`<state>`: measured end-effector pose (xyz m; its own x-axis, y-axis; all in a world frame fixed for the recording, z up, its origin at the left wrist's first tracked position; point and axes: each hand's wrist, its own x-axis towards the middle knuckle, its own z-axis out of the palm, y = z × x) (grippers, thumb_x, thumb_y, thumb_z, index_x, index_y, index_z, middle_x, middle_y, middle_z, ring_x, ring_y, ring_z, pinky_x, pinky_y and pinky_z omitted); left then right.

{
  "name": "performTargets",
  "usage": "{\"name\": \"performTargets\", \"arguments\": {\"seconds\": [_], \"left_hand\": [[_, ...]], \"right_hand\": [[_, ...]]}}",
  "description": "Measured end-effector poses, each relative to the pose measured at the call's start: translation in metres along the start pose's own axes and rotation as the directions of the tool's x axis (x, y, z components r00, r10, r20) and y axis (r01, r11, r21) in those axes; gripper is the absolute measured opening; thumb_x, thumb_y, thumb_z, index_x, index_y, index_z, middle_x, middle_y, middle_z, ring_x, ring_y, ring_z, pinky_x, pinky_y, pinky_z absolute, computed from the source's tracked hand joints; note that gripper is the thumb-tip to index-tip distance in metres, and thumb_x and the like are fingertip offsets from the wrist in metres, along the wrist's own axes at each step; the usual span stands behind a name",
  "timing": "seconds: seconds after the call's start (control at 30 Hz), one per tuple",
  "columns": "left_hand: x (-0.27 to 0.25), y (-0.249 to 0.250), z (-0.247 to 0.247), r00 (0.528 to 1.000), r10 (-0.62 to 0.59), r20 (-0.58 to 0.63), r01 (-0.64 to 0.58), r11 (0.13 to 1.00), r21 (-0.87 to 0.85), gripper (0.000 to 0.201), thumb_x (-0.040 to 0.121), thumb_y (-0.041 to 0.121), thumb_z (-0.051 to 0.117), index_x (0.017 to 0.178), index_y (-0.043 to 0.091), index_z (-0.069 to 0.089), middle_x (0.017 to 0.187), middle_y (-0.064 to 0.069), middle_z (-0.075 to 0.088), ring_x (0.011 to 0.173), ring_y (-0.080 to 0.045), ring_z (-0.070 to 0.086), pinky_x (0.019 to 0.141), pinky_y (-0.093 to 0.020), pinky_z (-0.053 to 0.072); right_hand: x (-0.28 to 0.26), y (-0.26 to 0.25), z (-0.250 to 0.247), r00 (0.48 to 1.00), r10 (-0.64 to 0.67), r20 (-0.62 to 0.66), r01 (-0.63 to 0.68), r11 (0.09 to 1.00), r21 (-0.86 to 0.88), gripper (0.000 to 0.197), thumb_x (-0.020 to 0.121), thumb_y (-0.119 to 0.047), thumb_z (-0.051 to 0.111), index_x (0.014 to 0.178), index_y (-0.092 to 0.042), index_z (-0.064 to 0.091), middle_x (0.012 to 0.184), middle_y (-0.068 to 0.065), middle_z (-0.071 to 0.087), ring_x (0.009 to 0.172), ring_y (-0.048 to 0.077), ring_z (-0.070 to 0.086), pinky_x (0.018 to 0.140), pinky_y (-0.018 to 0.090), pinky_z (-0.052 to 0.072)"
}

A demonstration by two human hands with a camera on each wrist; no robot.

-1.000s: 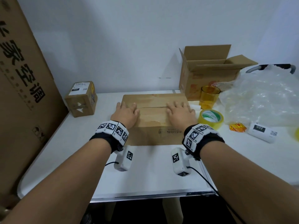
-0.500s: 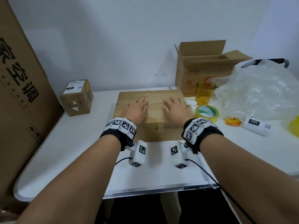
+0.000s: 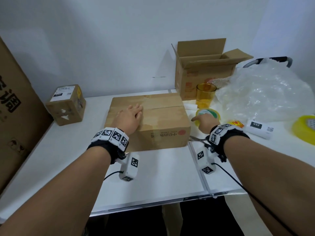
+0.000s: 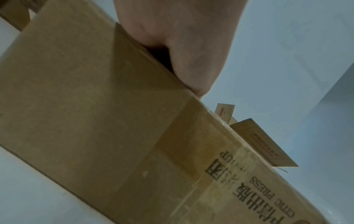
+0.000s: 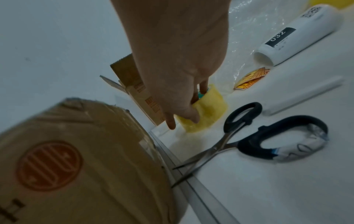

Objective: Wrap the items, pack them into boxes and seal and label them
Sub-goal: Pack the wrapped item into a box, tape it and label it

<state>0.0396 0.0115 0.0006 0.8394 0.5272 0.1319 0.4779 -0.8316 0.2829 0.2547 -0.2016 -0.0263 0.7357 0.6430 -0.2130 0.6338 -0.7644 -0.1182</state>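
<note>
The closed box is taken as landmark; it is set on the table, near its middle. On top of the closed box, toward its left end, the left hand is laid flat. Left of the closed box, apart from it, a small box is placed, and further left a large carton is stood. Behind and right of the closed box, an open box is set against the wall. Just right of the closed box, a tape roll is touched by the right hand, with a cup behind the roll. Scissors are laid at the closed box's near right corner. Further right are found a plastic sheet, a label roll and a second tape roll.
</note>
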Motion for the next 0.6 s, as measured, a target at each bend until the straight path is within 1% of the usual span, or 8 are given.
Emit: {"name": "performTargets", "arguments": {"seconds": [0.1,0.17,0.23,0.3,0.37,0.43,0.5,0.6], "left_hand": [[0.0,-0.001,0.0,1.0,-0.001,-0.007,0.001,1.0,-0.006,0.045,0.107,0.03,0.028,0.151,0.027,0.035,0.159,0.01,0.025,0.148,-0.016,0.022,0.121,-0.043,0.013],[-0.001,-0.001,0.0,1.0,-0.005,-0.008,0.005,1.0,-0.008,0.044,0.107,0.03,0.028,0.151,0.028,0.035,0.159,0.01,0.025,0.148,-0.016,0.022,0.122,-0.043,0.014],[-0.001,0.0,0.0,1.0,-0.008,-0.004,0.008,1.0,-0.01,0.044,0.107,0.03,0.028,0.151,0.028,0.035,0.159,0.011,0.025,0.148,-0.015,0.021,0.122,-0.042,0.013],[-0.001,0.001,-0.001,1.0,-0.012,-0.002,0.012,1.0,-0.012,0.044,0.107,0.03,0.028,0.151,0.029,0.035,0.159,0.012,0.024,0.149,-0.015,0.02,0.122,-0.042,0.013],[-0.001,0.0,-0.001,1.0,-0.009,-0.005,0.009,1.0,-0.013,0.044,0.107,0.03,0.028,0.151,0.029,0.035,0.159,0.012,0.024,0.149,-0.014,0.02,0.122,-0.042,0.013],[-0.001,0.001,0.0,1.0,-0.007,-0.006,0.006,1.0,-0.015,0.044,0.107,0.03,0.028,0.151,0.029,0.035,0.159,0.011,0.025,0.149,-0.015,0.02,0.122,-0.042,0.013],[-0.002,0.001,0.0,1.0,-0.008,-0.004,0.008,1.0,-0.013,0.044,0.107,0.03,0.028,0.151,0.028,0.035,0.159,0.011,0.025,0.149,-0.015,0.02,0.121,-0.041,0.013],[-0.002,0.002,0.0,1.0,-0.011,-0.009,0.01,1.0,-0.008,0.044,0.107,0.03,0.029,0.151,0.029,0.035,0.159,0.011,0.025,0.149,-0.015,0.02,0.121,-0.041,0.014]], "right_hand": [[0.005,0.0,-0.002,0.997,0.082,-0.003,-0.082,0.996,-0.04,0.039,0.097,-0.013,0.05,0.136,-0.014,0.055,0.141,0.016,0.049,0.127,0.033,0.048,0.105,0.038,0.041],[0.005,-0.001,-0.004,0.996,0.092,-0.015,-0.093,0.995,-0.041,0.032,0.097,-0.02,0.053,0.125,-0.009,0.062,0.132,0.017,0.056,0.118,0.034,0.055,0.102,0.039,0.044],[0.003,0.001,-0.005,0.995,0.104,-0.004,-0.104,0.995,0.006,0.029,0.095,-0.018,0.054,0.121,-0.008,0.064,0.128,0.016,0.057,0.115,0.034,0.057,0.101,0.038,0.045],[0.003,0.002,-0.003,0.985,0.087,-0.151,-0.067,0.989,0.134,0.025,0.092,-0.01,0.054,0.112,-0.008,0.067,0.12,0.017,0.06,0.106,0.035,0.059,0.094,0.038,0.048],[-0.001,0.003,-0.005,0.904,0.148,-0.401,0.014,0.927,0.375,0.02,0.092,-0.01,0.052,0.102,-0.013,0.069,0.109,0.014,0.063,0.093,0.035,0.06,0.079,0.036,0.049],[-0.005,0.001,-0.018,0.798,0.272,-0.537,0.114,0.808,0.578,0.018,0.097,-0.014,0.05,0.1,-0.016,0.067,0.1,0.011,0.064,0.08,0.027,0.057,0.067,0.031,0.042],[-0.004,-0.011,-0.045,0.735,0.3,-0.608,0.24,0.723,0.647,0.016,0.099,-0.016,0.048,0.101,-0.017,0.064,0.096,0.008,0.064,0.071,0.02,0.052,0.064,0.029,0.04],[-0.004,-0.042,-0.084,0.679,0.319,-0.661,0.407,0.586,0.701,0.017,0.101,-0.018,0.044,0.096,-0.027,0.057,0.105,0.007,0.061,0.074,0.015,0.048,0.068,0.03,0.041]]}}
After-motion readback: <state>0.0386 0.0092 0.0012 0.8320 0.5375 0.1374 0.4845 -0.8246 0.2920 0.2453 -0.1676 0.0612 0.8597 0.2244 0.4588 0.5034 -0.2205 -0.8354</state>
